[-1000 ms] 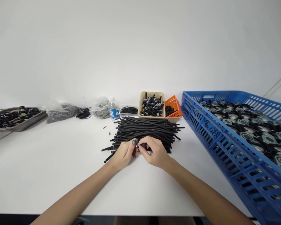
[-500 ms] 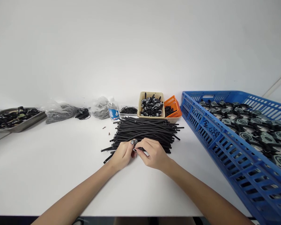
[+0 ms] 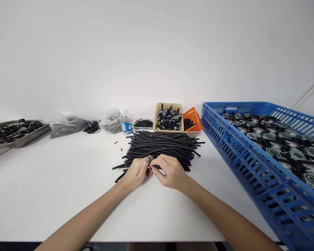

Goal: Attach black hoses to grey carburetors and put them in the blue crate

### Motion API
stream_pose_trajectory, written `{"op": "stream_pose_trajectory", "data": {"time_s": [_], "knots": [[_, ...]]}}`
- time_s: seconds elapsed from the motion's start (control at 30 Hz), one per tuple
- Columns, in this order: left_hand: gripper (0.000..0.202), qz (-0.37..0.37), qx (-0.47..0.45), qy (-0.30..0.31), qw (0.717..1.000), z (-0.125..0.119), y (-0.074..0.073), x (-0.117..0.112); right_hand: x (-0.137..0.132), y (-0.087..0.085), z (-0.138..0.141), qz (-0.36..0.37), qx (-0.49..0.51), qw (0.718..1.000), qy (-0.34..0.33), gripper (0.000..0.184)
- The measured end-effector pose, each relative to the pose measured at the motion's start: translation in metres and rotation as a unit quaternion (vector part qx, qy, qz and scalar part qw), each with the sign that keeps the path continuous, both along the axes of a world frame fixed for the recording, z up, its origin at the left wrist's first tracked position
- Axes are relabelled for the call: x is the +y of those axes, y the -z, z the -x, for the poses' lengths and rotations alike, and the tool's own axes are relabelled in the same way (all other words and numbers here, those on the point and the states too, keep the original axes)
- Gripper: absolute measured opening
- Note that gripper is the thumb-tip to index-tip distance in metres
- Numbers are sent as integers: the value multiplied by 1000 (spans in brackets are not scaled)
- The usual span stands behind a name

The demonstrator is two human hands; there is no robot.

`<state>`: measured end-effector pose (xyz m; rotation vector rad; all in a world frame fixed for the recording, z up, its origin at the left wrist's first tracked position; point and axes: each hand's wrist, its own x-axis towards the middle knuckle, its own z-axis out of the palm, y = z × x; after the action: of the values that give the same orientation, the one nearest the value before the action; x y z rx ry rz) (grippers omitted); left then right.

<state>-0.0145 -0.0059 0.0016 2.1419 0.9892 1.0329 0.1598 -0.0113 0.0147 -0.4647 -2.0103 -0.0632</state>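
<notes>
Between the fingertips of both hands sits a small grey and black part (image 3: 151,159), mostly covered by the fingers. My left hand (image 3: 136,173) is closed on it from the left, thumb on top. From the right, my right hand (image 3: 171,170) pinches the same part with thumb and index finger. Just behind the hands lies a thick heap of black rubber tubes (image 3: 159,146), partly hidden by them. A tan bin (image 3: 182,120) full of similar-looking grey and black parts stands behind the tubes.
A large blue crate (image 3: 235,153) of grey and black assemblies fills the right side. An orange basket (image 3: 197,120) stands beside the tan bin. Leftward along the wall are a bottle (image 3: 126,125), bags of small parts (image 3: 65,127) and a metal tray (image 3: 34,137).
Both hands keep nearly the same place and grip on the small part. The whole view has shifted very slightly.
</notes>
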Motion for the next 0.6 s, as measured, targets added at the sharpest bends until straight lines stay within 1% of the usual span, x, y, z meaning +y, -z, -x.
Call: {"op": "stream_pose_trajectory", "data": {"time_s": [0.6], "knots": [[63, 3, 6, -6, 1000, 1, 2, 2, -2, -2, 1, -5, 3, 1000, -5, 11]]}}
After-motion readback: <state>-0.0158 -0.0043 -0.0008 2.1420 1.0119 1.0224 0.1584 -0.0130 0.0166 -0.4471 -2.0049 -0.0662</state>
